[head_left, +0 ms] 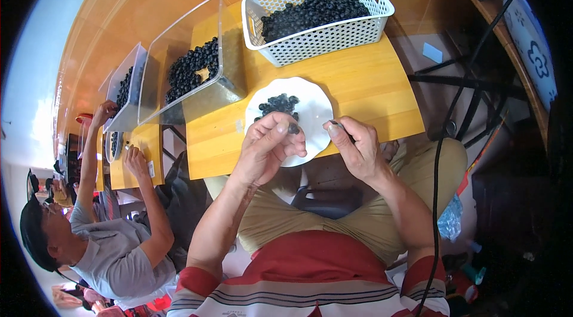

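Observation:
Over a white scalloped plate (319,108), my left hand (265,149) pinches a small black round piece (293,128) between thumb and forefinger, the other fingers half curled. To its right, my right hand (361,149) is closed at the fingertips on a small dark piece (334,122), too small to name. The two hands are apart. On the plate lies a small heap of black pieces (277,104), partly hidden behind my left hand.
A white perforated basket (319,39) of black round pieces stands at the table's back. Left of it sits a clear plastic bin (206,99) with more. A co-worker (113,251) handles pieces at another bin on the left. A black cable (444,138) hangs down at the right.

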